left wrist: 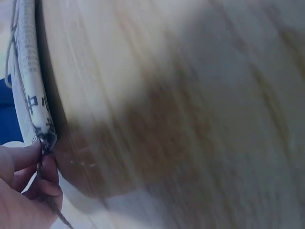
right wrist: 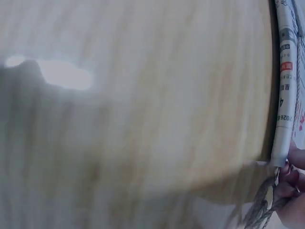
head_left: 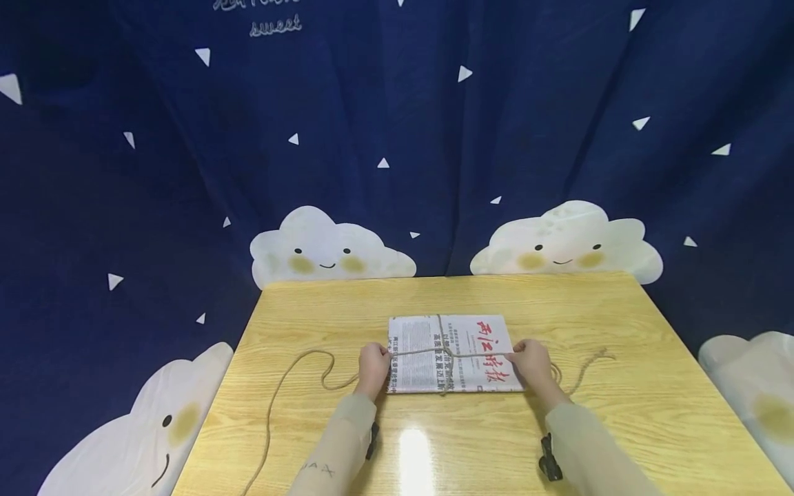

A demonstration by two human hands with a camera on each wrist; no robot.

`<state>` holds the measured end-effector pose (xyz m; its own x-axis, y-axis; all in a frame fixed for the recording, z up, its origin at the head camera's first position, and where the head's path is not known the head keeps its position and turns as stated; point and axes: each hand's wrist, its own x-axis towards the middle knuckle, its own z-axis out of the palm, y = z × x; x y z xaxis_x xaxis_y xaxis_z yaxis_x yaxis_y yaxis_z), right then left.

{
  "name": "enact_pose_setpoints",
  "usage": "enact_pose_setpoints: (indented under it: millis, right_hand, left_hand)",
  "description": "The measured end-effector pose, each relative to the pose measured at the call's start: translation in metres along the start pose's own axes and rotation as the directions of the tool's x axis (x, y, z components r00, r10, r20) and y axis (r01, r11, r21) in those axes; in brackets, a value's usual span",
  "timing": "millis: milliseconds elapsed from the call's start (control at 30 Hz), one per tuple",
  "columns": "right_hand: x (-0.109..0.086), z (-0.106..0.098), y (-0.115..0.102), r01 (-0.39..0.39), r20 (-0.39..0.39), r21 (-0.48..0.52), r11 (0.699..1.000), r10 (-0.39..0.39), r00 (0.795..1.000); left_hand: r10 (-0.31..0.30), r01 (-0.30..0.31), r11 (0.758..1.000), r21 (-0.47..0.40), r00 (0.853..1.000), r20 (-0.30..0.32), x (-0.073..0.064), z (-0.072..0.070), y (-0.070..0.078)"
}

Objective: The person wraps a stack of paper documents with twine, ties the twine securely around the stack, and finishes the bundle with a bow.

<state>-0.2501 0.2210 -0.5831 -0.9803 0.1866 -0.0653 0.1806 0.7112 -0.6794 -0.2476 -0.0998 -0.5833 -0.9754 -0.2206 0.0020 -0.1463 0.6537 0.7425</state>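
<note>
A folded newspaper stack (head_left: 412, 375) lies flat on the table, printed with large red characters on its right part. Brown twine (head_left: 418, 352) crosses it both ways, meeting in a knot or crossing near the middle. At the stack's left edge my left hand (head_left: 373, 368) pinches the twine between thumb and fingers, as the left wrist view also shows with the hand (left wrist: 31, 186) at the corner. My right hand (head_left: 535, 365) grips the twine at the right edge; the right wrist view shows these fingers (right wrist: 288, 183) beside the paper's end, with loose strands hanging there.
A long loose twine tail (head_left: 271, 406) curves across the wooden table (head_left: 322, 303) on the left and reaches the front. A shorter frayed end (head_left: 598, 357) lies right of the right hand. Behind the table hangs a dark blue curtain (head_left: 372, 103) with clouds and triangles.
</note>
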Motion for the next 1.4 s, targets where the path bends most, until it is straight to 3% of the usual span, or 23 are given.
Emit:
enact_pose_setpoints:
  millis: [333,533,600,633,733,867,900,967,1033,1067,1167,1200,1267,1300,1367,1400]
  right_hand:
    - [-0.013,0.004,0.004,-0.007,-0.087,-0.003,1.000,0.006,0.996]
    - [-0.016,0.001,-0.002,-0.082,-0.037,0.009,0.997,0.082,0.996]
    - [-0.017,0.000,-0.003,-0.105,-0.015,0.005,0.994,0.105,0.994]
    - [-0.017,0.000,-0.004,-0.115,-0.006,0.004,0.993,0.115,0.993]
    - [-0.017,-0.001,-0.004,-0.135,0.016,0.006,0.991,0.134,0.991]
    - [-0.019,-0.003,-0.005,-0.122,0.021,0.018,0.992,0.121,0.992]
    - [-0.019,-0.003,-0.006,-0.113,0.019,0.020,0.993,0.112,0.993]
    - [-0.020,-0.003,-0.006,-0.092,0.016,0.032,0.995,0.092,0.996]
    - [-0.020,-0.003,-0.006,-0.080,0.027,0.049,0.996,0.079,0.997]
    - [-0.019,-0.003,-0.005,-0.081,0.038,0.065,0.995,0.079,0.996]
    - [-0.017,-0.004,-0.001,-0.099,0.080,0.142,0.985,0.088,0.993]
    - [-0.017,-0.005,0.000,-0.116,0.099,0.173,0.978,0.100,0.990]
    - [-0.016,-0.006,0.003,-0.147,0.136,0.238,0.960,0.117,0.984]
    - [-0.017,-0.008,0.003,-0.158,0.150,0.262,0.952,0.121,0.981]
    - [-0.016,-0.010,0.005,-0.186,0.195,0.309,0.933,0.129,0.972]
    - [-0.016,-0.011,0.006,-0.201,0.226,0.334,0.921,0.129,0.966]
  left_hand:
    - [-0.035,0.038,0.999,0.037,0.995,-0.095,0.001,-0.001,0.012]
    - [-0.156,0.156,0.988,-0.007,0.983,-0.095,0.003,-0.003,0.014]
    - [-0.141,0.141,0.990,-0.008,0.984,-0.105,0.008,0.001,0.006]
    - [-0.136,0.136,0.991,-0.014,0.985,-0.106,0.012,0.004,0.000]
    - [-0.074,0.076,0.997,0.007,0.986,-0.149,0.050,0.048,-0.057]
    - [-0.083,0.083,0.996,-0.012,0.995,-0.056,0.098,0.100,-0.125]
    - [-0.102,0.102,0.994,-0.027,0.995,-0.016,0.102,0.102,-0.129]
    - [-0.119,0.122,0.990,-0.065,0.992,0.047,0.102,0.098,-0.127]
    - [-0.095,0.103,0.986,-0.131,0.994,0.062,0.099,0.095,-0.127]
    - [-0.096,0.104,0.984,-0.144,0.994,0.059,0.102,0.100,-0.133]
    - [-0.081,0.103,0.975,-0.197,0.990,0.117,0.069,0.057,-0.091]
    - [-0.026,0.055,0.967,-0.247,0.993,0.118,0.067,0.054,-0.092]
    - [-0.020,0.068,0.955,-0.288,0.985,0.169,0.058,0.041,-0.080]
    - [0.039,0.028,0.936,-0.351,0.983,0.180,0.051,0.032,-0.074]
    - [0.134,-0.031,0.886,-0.462,0.972,0.193,0.062,0.043,-0.094]
    - [0.149,-0.031,0.864,-0.503,0.969,0.197,0.064,0.045,-0.097]
